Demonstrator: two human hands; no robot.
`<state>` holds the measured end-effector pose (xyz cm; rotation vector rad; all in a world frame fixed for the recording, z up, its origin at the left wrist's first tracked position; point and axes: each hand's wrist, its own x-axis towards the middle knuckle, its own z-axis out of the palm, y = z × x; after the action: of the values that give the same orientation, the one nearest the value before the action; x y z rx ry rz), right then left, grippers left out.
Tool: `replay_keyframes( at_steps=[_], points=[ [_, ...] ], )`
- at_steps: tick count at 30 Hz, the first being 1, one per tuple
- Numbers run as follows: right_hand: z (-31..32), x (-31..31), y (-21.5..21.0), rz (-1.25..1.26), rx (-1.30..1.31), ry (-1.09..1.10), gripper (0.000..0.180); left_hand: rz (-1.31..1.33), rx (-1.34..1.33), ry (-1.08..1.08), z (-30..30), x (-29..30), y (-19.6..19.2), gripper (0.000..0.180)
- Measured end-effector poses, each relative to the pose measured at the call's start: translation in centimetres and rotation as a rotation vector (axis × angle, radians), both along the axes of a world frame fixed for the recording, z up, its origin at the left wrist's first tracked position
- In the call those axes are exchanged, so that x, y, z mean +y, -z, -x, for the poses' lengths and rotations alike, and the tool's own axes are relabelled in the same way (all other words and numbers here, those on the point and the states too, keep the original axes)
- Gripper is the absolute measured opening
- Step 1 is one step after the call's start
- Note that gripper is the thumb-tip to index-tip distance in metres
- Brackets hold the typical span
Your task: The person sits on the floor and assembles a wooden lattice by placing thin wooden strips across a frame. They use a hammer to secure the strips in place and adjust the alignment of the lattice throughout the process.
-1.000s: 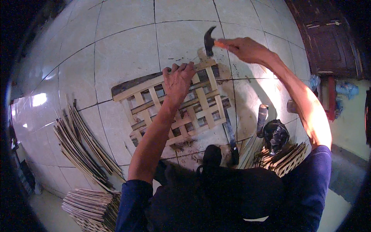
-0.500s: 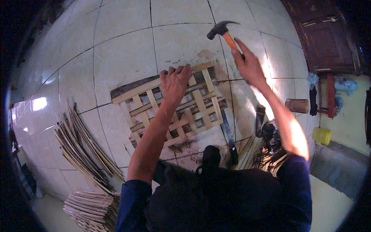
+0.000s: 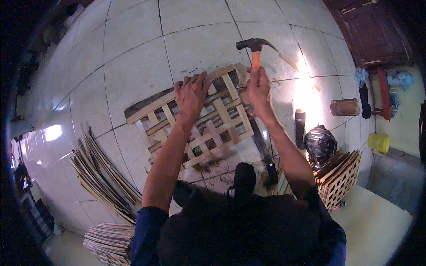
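A woven lattice panel (image 3: pixel 226 117) of pale flat wooden strips lies on a dark board (image 3: pixel 153 98) in front of me. My left hand (image 3: pixel 191 98) rests over its far strip, fingers curled across the edge and bearing down. To the right, my right hand (image 3: pixel 258 88) is closed round the orange handle of a claw hammer (image 3: pixel 256 48). The dark hammer head is beyond the panel's far right corner, its claw pointing right. A long dark blade with a black handle (image 3: pixel 270 170) lies along the panel's right side.
Loose strips (image 3: pixel 100 175) lie on the left, above a stack of lattice pieces (image 3: pixel 108 241). Finished-looking lattices (image 3: pixel 341 181) stand at the right beside a black plastic bag (image 3: pixel 320 144). A wood block (image 3: pixel 345 107) and yellow container (image 3: pixel 378 143) are farther right.
My right hand has swung the hammer inward to the left, closer to the panel. My left hand keeps its place on the far strip. The view has shifted a little.
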<state>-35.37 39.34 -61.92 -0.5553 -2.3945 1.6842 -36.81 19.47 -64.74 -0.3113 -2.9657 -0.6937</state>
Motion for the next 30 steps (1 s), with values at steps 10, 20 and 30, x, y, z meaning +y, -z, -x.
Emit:
replay_keyframes(
  at_steps=[10, 20, 30],
  points=[
    [0.5, 0.8, 1.2, -0.566, 0.371, -0.260, 0.033, 0.006, 0.014, 0.020, 0.1, -0.1, 0.3, 0.040],
    [-1.8, -0.4, -0.9, -0.544, -0.101, -0.335, 0.022, 0.022, 0.069, 0.005, 0.2, 0.0, 0.3, 0.036],
    [-2.5, -0.9, -0.9, -0.555, -0.116, -0.397, 0.027, 0.030, 0.065, 0.021, 0.7, 0.1, 1.1, 0.045]
  ],
)
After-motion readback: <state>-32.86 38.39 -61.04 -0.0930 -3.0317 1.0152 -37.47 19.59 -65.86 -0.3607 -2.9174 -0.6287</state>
